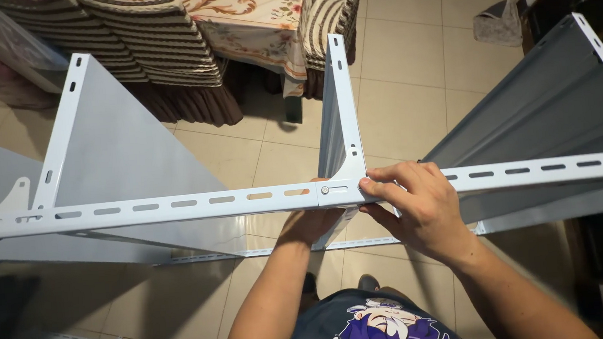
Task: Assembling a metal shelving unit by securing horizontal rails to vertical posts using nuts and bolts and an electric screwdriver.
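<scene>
At the middle shelf panel (337,117), the slotted rail (177,205) is pinched by the right hand (417,207) — one bolt (325,190) seated, left hand (312,222) cupped underneath, grip unclear.

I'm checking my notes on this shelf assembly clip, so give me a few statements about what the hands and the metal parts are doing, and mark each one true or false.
1. The right hand grips the slotted white rail from above, beside a corner bracket. True.
2. The left hand rests on top of the rail. False: it reaches up from beneath the rail, mostly hidden behind it.
3. Three shelf panels hang off the rail, the middle shelf panel seen edge on. True.
4. The frame lies on a carpet. False: it lies on a tiled floor.
5. A screwdriver is in the right hand. False: no tool shows in it.
</scene>
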